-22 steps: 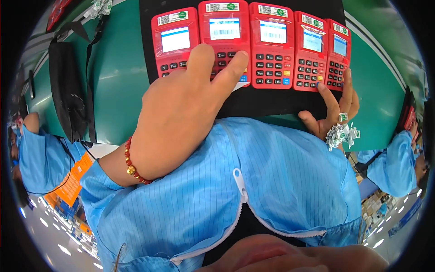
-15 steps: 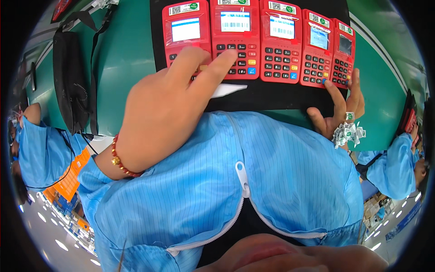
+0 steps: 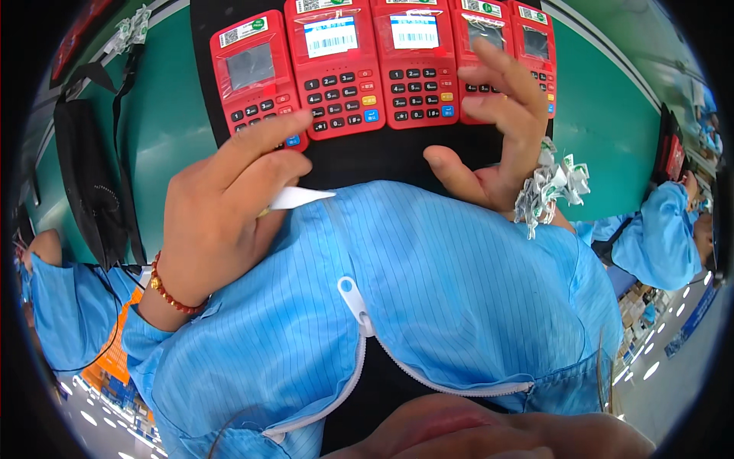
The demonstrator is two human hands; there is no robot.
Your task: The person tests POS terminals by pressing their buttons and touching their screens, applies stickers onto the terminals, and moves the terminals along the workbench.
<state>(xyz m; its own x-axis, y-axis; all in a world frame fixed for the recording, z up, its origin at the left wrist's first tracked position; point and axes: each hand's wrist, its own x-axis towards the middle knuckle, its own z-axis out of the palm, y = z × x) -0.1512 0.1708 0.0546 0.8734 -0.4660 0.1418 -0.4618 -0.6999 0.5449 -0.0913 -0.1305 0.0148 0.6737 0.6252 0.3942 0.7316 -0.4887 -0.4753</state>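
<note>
Several red handheld card payment terminals stand side by side in a row. My left hand (image 3: 229, 180) reaches to the lower keys of the leftmost terminal (image 3: 251, 67), its index finger over the keypad. Its curled fingers hold a white pointed tool (image 3: 302, 198), most of which is hidden in the palm. My right hand (image 3: 508, 126) is open, fingers spread over the second terminal from the right (image 3: 485, 9) and partly covering its keys. Two middle terminals, the second from the left (image 3: 331, 38) and the centre one (image 3: 414, 32), have lit screens. The other screens look dark.
The terminals lie on a black mat (image 3: 359, 157) on a green table (image 3: 180, 76). A black pouch with straps (image 3: 88, 176) lies at the left. Crumpled sticker strips (image 3: 547, 187) hang at my right wrist. Co-workers in blue sit at the left (image 3: 73, 306) and right (image 3: 657, 237).
The view has shifted, so the terminals appear further left. My left hand has drawn back to the leftmost keypad. My right fingers have lifted and moved left. The leftmost and second-from-right screens have gone dark.
</note>
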